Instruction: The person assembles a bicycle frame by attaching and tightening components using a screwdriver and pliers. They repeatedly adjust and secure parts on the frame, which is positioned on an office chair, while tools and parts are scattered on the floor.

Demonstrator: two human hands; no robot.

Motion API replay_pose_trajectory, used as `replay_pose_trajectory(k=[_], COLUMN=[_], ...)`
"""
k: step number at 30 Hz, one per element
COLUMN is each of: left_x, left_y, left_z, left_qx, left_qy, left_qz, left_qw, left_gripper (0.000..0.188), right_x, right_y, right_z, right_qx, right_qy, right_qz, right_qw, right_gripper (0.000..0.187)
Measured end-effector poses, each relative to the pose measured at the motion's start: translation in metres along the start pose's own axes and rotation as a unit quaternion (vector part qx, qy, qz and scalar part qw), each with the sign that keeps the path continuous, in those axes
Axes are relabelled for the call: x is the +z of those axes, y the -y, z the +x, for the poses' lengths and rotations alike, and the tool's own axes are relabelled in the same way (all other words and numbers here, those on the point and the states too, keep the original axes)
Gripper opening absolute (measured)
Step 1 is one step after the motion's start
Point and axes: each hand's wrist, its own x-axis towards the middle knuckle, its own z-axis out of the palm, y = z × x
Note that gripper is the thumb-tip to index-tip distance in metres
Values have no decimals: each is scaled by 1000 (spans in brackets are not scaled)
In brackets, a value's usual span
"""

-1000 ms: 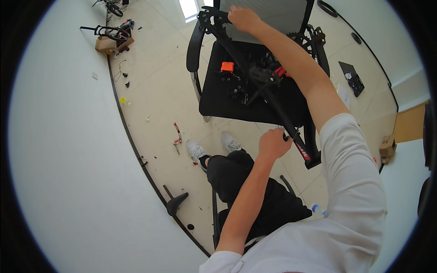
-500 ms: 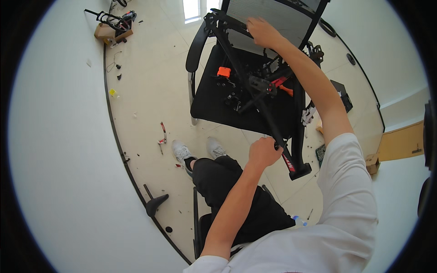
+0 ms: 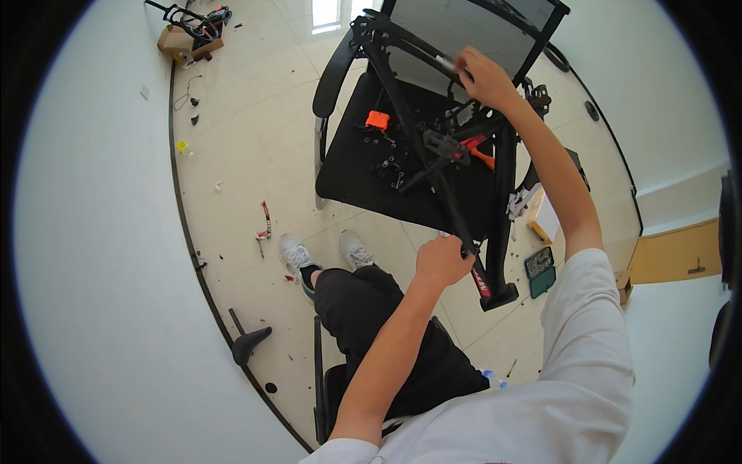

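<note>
A black bicycle frame with a red marking near its head tube lies slanting across a black mesh office chair. My left hand is closed around a tube at the frame's near end. Over the chair's backrest, my right hand is closed in a pinch beside the far tube; a pale, blurred piece shows at its fingertips, its kind unclear. On the seat are an orange block-shaped item, several small bolts and metal parts, and an orange-handled tool, partly behind the frame.
Right of the chair, an open green case and a yellow-sided box lie on the tiled floor. A bicycle saddle rests by the left wall. Farther off stands a cardboard box with bike parts. Small pieces are scattered about.
My right hand has moved right and slightly nearer, and the pale piece at its fingers now shows. My left hand keeps its grip on the frame. The whole view has shifted a little.
</note>
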Motion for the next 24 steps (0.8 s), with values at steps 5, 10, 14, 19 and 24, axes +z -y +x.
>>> replay_pose_trajectory(k=[5, 10, 14, 19, 24], left_x=[8, 11, 10, 12, 17], left_y=[-2, -4, -4, 2, 6], left_z=[4, 0, 2, 4, 3], left_qx=[8, 10, 0, -1, 16], left_qy=[-10, -31, -17, -35, -75], left_qz=[2, 5, 9, 27, 19], left_qw=[1000, 999, 1000, 999, 997], left_gripper=[32, 32, 33, 34, 36], right_x=[-13, 28, 42, 46, 14], right_y=[28, 11, 5, -1, 3], right_z=[10, 32, 45, 49, 3], right_qx=[42, -4, 0, -31, -29], right_qy=[7, -44, -43, -36, -33], right_qz=[20, -76, -91, -85, -9], right_qw=[999, 996, 995, 995, 999], right_gripper=[38, 38, 23, 12, 8])
